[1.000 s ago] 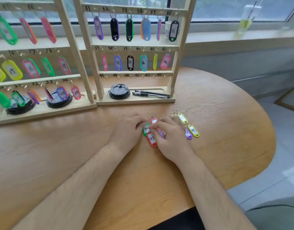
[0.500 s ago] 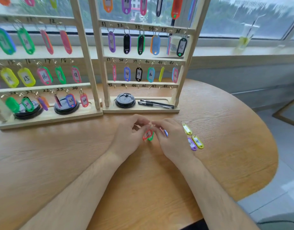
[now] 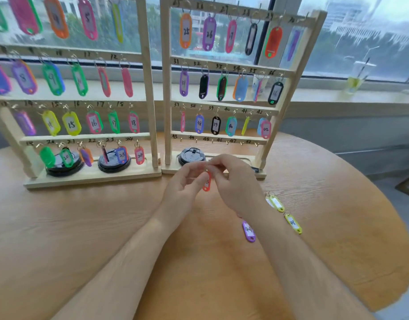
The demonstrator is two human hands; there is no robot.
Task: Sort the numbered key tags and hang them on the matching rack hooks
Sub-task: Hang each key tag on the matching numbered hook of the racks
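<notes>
**Orange tag held up between 2 hands in front of the racks**

Both hands are raised just off the wooden surface (image 3: 83, 227), fingertips meeting at the middle. The left hand (image 3: 184, 184) and the right hand (image 3: 237, 182) each have a narrow grip, thumb and forefinger pinching the top of the orange tag (image 3: 207, 183) at its ring. The tag hangs upright below the fingertips, clear of the surface; its number is too blurred to read.

At 12 o'clock from the hands stands the right rack (image 3: 166, 88), with its lowest hooks (image 3: 212, 141) numbered 43 to 48. A black lid (image 3: 191, 155) sits on that rack's base, just behind the left fingers. The left rack (image 3: 148, 88) stands touching it at 10 o'clock, its rows hung with coloured tags.

3 tags lie flat on the surface. The purple tag (image 3: 248, 230) is at 5 o'clock, against the right forearm. The pale yellow tag (image 3: 277, 203) is at 4 o'clock, and the yellow tag marked 48 (image 3: 293, 224) lies just past it, apart from it.

A drink cup (image 3: 354, 82) stands on the window sill at 2 o'clock.
</notes>
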